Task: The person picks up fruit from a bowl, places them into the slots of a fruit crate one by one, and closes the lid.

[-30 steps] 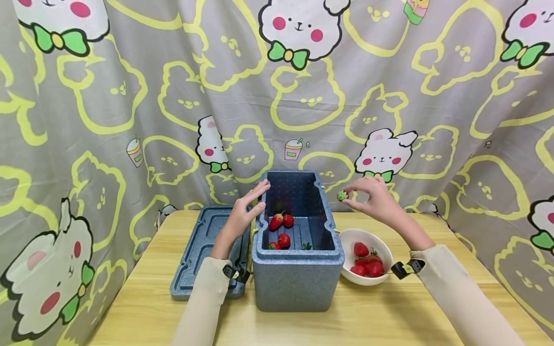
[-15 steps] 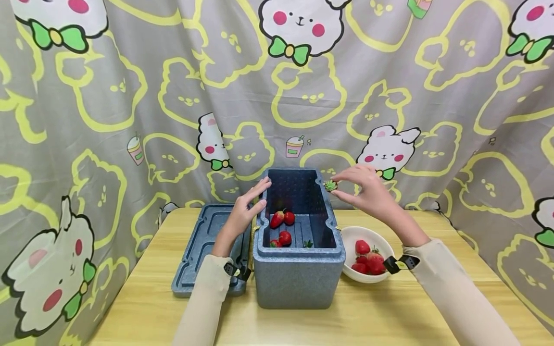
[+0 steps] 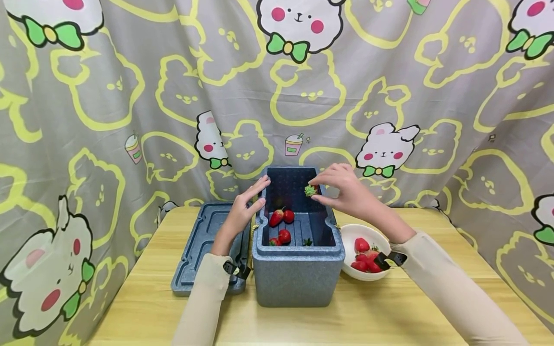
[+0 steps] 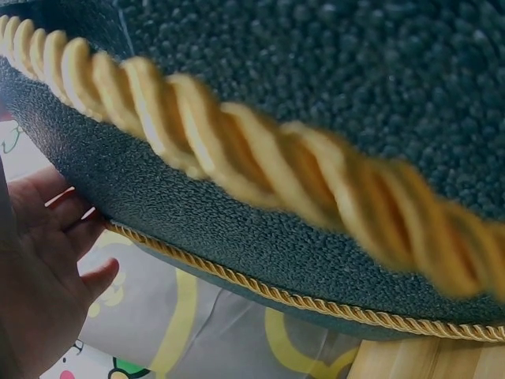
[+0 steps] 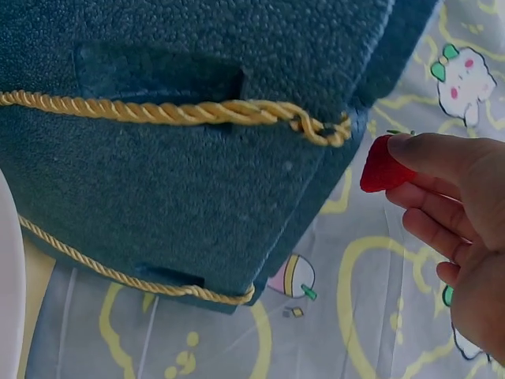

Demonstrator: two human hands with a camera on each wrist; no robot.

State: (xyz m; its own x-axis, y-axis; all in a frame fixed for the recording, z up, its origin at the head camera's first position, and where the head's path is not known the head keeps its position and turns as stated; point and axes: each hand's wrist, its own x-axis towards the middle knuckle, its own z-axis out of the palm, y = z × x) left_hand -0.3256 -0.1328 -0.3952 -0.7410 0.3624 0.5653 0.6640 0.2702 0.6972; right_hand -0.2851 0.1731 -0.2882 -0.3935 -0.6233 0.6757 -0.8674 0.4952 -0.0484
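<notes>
A strawberry point(image 5: 384, 167) with a green leafy cap is pinched between the thumb and fingers of my right hand point(image 3: 346, 192), over the right rim of the blue-grey foam box point(image 3: 298, 283). Against the box's left rim my left hand point(image 3: 242, 211) rests with its fingers extended; the left wrist view shows the fingertips touching the outer wall. Inside the box several strawberries point(image 3: 277, 218) lie on the floor, mostly on the left side, and one green cap point(image 3: 308, 242) shows at the front right. To the right stands a white bowl point(image 3: 352, 235) holding several strawberries.
The box's lid point(image 3: 203, 250) lies on the wooden table point(image 3: 143, 307) to the left of the box. Twisted gold rope point(image 4: 237, 154) runs along the box's outer sides. A patterned curtain point(image 3: 242, 62) hangs right behind the table.
My right hand has moved left with the strawberry, from above the bowl's far side to over the box's right rim. The left hand has stayed at the left rim.
</notes>
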